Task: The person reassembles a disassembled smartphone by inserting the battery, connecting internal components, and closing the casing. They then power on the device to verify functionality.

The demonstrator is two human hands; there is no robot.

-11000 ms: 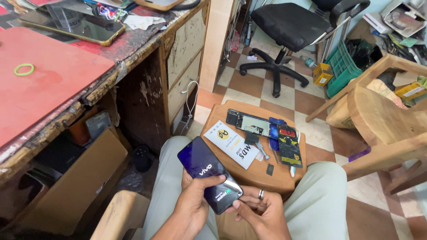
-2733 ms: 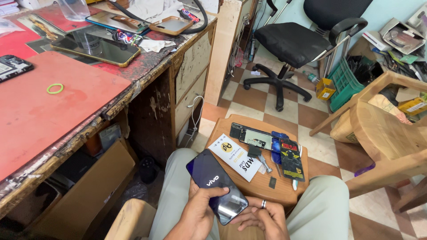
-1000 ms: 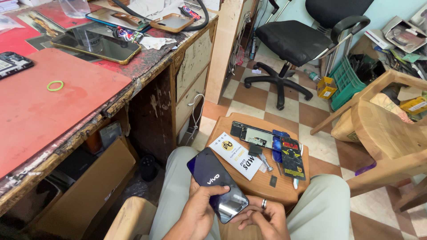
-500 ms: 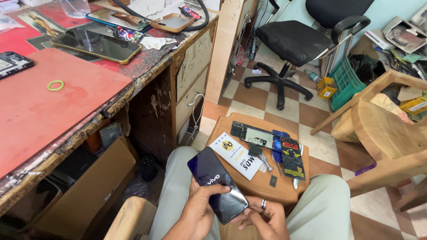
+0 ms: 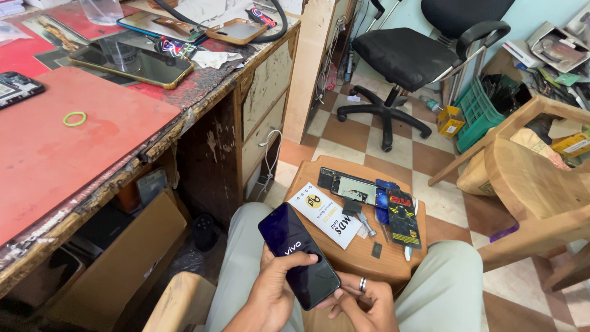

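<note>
Desk (image 5: 92,160): a red top is seen along the left of the view, worn at its front edge.
Green ring (image 5: 75,118): laid flat on the red top, well apart from the other things there.
Tablet (image 5: 132,59): laid face up near the desk's far edge, with phones and a cable behind it.
Cardboard box (image 5: 126,264): stood on the floor under the desk's front edge.
Left hand (image 5: 273,292): closed around the phone from below and from its left side; the thumb is laid across the lower part of the dark glass.
Phone (image 5: 298,255): held over the lap, between the knees and just before the stool's near edge; it is tilted, its top end pointing up and left, and pale lettering is shown on the dark face.
Right hand (image 5: 362,301): curled under the phone's lower right corner, fingertips touching its edge; a ring is worn on one finger.
Stool (image 5: 362,261): a round wooden top, set just beyond the knees.
White card (image 5: 326,215): laid at the stool's left edge, near the phone's top.
Opened phone (image 5: 347,186): laid at the stool's far edge, insides up.
Dark packet (image 5: 402,218): laid at the stool's right edge.
Office chair (image 5: 412,58): stood on the tiled floor behind the stool.
Wooden chair (image 5: 534,184): stood at the right of the view.
</note>
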